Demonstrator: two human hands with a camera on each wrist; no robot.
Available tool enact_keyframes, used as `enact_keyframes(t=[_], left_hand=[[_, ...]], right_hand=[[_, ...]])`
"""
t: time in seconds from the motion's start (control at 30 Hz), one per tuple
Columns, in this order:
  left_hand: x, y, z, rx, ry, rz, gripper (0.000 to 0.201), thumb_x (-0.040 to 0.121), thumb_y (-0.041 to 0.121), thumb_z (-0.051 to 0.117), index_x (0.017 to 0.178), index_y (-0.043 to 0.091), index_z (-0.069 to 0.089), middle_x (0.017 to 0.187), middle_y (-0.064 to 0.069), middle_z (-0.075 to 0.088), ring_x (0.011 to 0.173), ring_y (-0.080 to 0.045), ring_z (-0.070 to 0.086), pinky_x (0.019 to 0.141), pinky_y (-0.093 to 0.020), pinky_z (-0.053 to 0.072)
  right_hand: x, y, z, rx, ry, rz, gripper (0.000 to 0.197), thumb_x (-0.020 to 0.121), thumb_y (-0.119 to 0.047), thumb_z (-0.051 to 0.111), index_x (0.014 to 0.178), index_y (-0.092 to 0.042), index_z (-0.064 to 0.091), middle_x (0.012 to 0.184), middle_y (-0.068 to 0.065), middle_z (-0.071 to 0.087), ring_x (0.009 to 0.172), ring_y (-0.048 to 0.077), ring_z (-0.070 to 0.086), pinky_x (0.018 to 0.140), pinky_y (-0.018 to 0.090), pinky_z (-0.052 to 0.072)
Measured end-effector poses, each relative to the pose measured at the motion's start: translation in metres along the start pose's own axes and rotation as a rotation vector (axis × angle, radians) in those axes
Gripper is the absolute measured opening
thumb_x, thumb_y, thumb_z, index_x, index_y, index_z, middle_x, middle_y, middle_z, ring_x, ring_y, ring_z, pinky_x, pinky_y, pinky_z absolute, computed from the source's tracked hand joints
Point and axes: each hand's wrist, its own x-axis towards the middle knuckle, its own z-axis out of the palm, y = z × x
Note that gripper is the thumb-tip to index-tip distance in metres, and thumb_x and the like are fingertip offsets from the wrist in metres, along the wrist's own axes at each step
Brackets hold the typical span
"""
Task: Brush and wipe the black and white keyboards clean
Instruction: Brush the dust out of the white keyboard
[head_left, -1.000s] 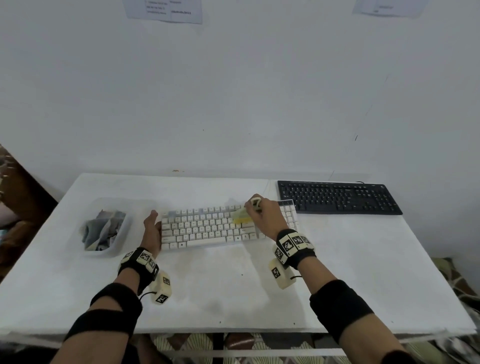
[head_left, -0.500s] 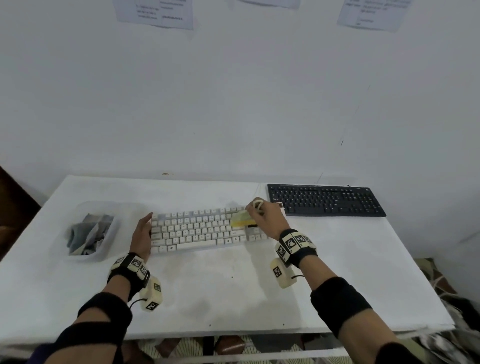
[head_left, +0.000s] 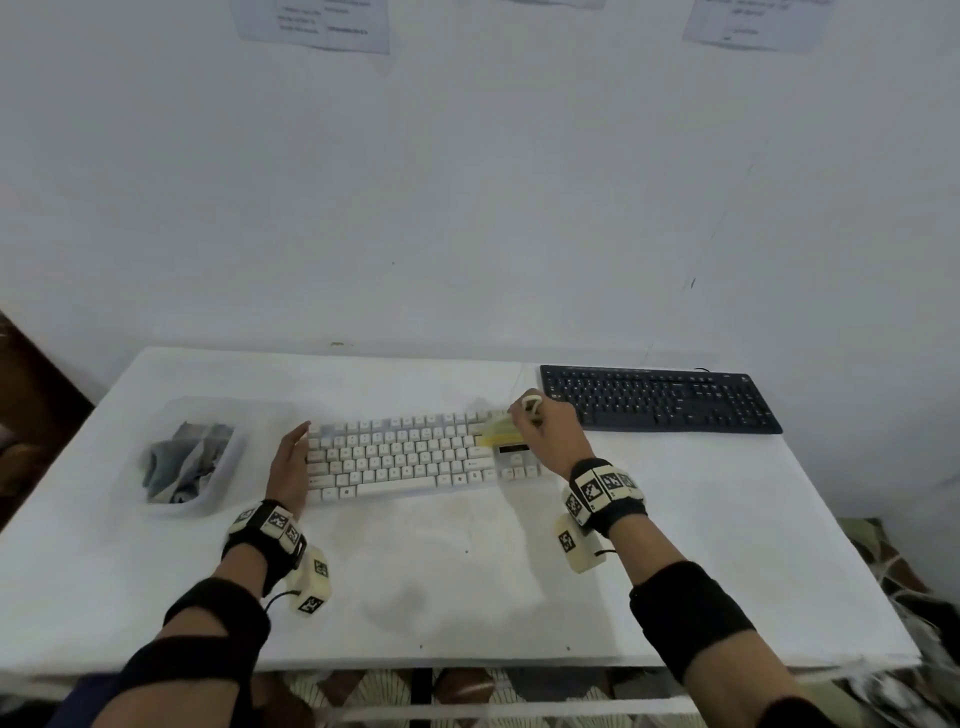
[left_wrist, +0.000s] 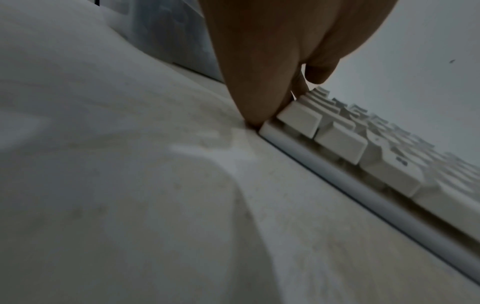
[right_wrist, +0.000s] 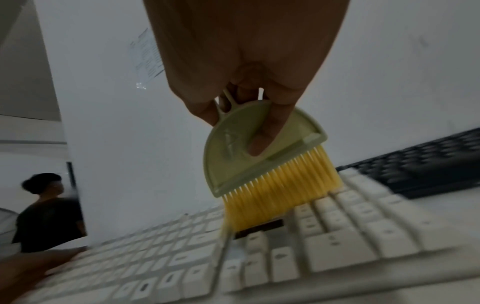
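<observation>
**A:** What did the head view show?

**B:** A white table (head_left: 675, 545) against a wall. The left hand (head_left: 288, 467) lay with straight fingers pressed together along the left end of the white keyboard (head_left: 405, 457). The right hand (head_left: 550, 431) was curled round a small brush (head_left: 498, 428), whose bristles met the keys just left of those fingers, at the keyboard's right part. The black keyboard (head_left: 660, 399) lay just beyond and right of the right hand, apart from the white one. A clear tub (head_left: 228, 488) with grey cloths (head_left: 182, 462) stood left of the left hand, near it but not touching.

**A:** And the left wrist view?

**B:** The left hand (left_wrist: 259, 61) stood edge-down on the table (left_wrist: 130, 185), fingers together and straight, their side touching the corner of the white keyboard (left_wrist: 350, 148). The tub (left_wrist: 166, 30) showed blurred behind the fingers.

**A:** The right wrist view?

**B:** The right hand (right_wrist: 246, 51) pinched the brush (right_wrist: 254, 156) by its pale green half-round back, thumb on the near face, other fingers behind. The yellow bristles pointed down from the fingertips onto the white keyboard (right_wrist: 350, 236), beside a dark slot. The black keyboard (right_wrist: 428, 160) lay right of the fingers, further back. Far left, a person (right_wrist: 46, 211) in a dark shirt stood in the background.
</observation>
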Motion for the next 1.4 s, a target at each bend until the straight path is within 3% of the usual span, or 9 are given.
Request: enact_keyframes(t=[0.23, 0.37, 0.5, 0.6, 0.7, 0.77, 0.97, 1.13, 1.4], left_hand=[[0.003, -0.009, -0.001, 0.07, 0.001, 0.041, 0.032, 0.108, 0.035, 0.046, 0.137, 0.036, 0.058, 0.145, -0.005, 0.058, 0.131, -0.027, 0.056, 0.115, -0.052, 0.042], [0.002, -0.008, 0.0, 0.082, -0.004, 0.051, 0.032, 0.109, 0.035, 0.045, 0.138, 0.034, 0.058, 0.147, -0.005, 0.057, 0.134, -0.028, 0.054, 0.116, -0.052, 0.041], [-0.001, -0.006, 0.0, 0.114, 0.0, 0.065, 0.034, 0.11, 0.035, 0.044, 0.141, 0.03, 0.057, 0.147, -0.007, 0.056, 0.134, -0.03, 0.053, 0.117, -0.052, 0.04], [-0.003, -0.004, -0.001, 0.13, -0.01, 0.071, 0.036, 0.11, 0.035, 0.044, 0.142, 0.028, 0.056, 0.147, -0.008, 0.056, 0.134, -0.03, 0.053, 0.117, -0.05, 0.04], [-0.003, -0.003, 0.0, 0.144, -0.006, 0.072, 0.036, 0.109, 0.036, 0.043, 0.142, 0.029, 0.056, 0.148, -0.007, 0.056, 0.134, -0.03, 0.053, 0.117, -0.05, 0.04], [-0.003, -0.003, -0.001, 0.144, -0.005, 0.079, 0.036, 0.109, 0.036, 0.043, 0.142, 0.029, 0.056, 0.147, -0.007, 0.056, 0.133, -0.03, 0.053, 0.116, -0.051, 0.04], [-0.005, -0.002, 0.001, 0.125, -0.001, 0.069, 0.036, 0.11, 0.034, 0.043, 0.143, 0.03, 0.056, 0.146, -0.007, 0.057, 0.132, -0.03, 0.055, 0.115, -0.049, 0.041], [0.0, -0.008, 0.0, 0.063, -0.008, 0.058, 0.035, 0.11, 0.035, 0.038, 0.138, 0.037, 0.058, 0.142, -0.007, 0.06, 0.128, -0.028, 0.058, 0.114, -0.052, 0.043], [0.002, -0.008, -0.001, -0.01, -0.012, 0.002, 0.031, 0.107, 0.035, 0.042, 0.119, 0.053, 0.064, 0.142, -0.004, 0.062, 0.13, -0.026, 0.059, 0.114, -0.053, 0.044]], right_hand=[[-0.003, 0.033, -0.035, -0.006, 0.186, 0.188, 0.027, 0.102, -0.025, 0.056, 0.079, -0.012, 0.061, 0.067, 0.002, 0.062, 0.057, 0.012, 0.052, 0.056, 0.029, 0.045], [-0.004, 0.025, -0.032, 0.058, 0.163, 0.132, 0.027, 0.101, -0.023, 0.057, 0.082, -0.004, 0.061, 0.069, 0.015, 0.063, 0.056, 0.014, 0.049, 0.054, 0.034, 0.044], [-0.001, 0.031, -0.034, -0.021, 0.131, 0.099, 0.019, 0.098, -0.019, 0.059, 0.081, -0.01, 0.06, 0.066, 0.005, 0.063, 0.058, 0.018, 0.057, 0.057, 0.037, 0.051], [0.0, 0.039, -0.044, -0.01, 0.187, 0.158, 0.024, 0.098, -0.019, 0.058, 0.077, -0.007, 0.056, 0.065, 0.009, 0.06, 0.058, 0.024, 0.053, 0.06, 0.04, 0.047], [-0.003, 0.036, -0.047, 0.043, 0.21, 0.178, 0.027, 0.099, -0.019, 0.057, 0.08, -0.001, 0.06, 0.073, 0.018, 0.065, 0.062, 0.029, 0.055, 0.064, 0.042, 0.049], [-0.004, 0.033, -0.041, 0.053, 0.181, 0.151, 0.026, 0.1, -0.02, 0.057, 0.082, -0.002, 0.061, 0.073, 0.019, 0.065, 0.061, 0.022, 0.053, 0.062, 0.04, 0.048], [-0.007, 0.044, -0.043, -0.062, 0.182, 0.146, 0.022, 0.099, -0.018, 0.057, 0.078, -0.013, 0.055, 0.06, 0.0, 0.057, 0.052, 0.011, 0.048, 0.053, 0.027, 0.037], [-0.005, 0.034, -0.037, -0.052, 0.208, 0.128, 0.025, 0.099, -0.019, 0.057, 0.076, -0.01, 0.055, 0.056, -0.002, 0.053, 0.048, 0.009, 0.044, 0.05, 0.023, 0.037], [-0.01, 0.048, -0.037, -0.118, 0.209, 0.121, 0.024, 0.099, -0.021, 0.056, 0.076, -0.016, 0.05, 0.06, 0.004, 0.057, 0.056, 0.019, 0.051, 0.054, 0.029, 0.036]])
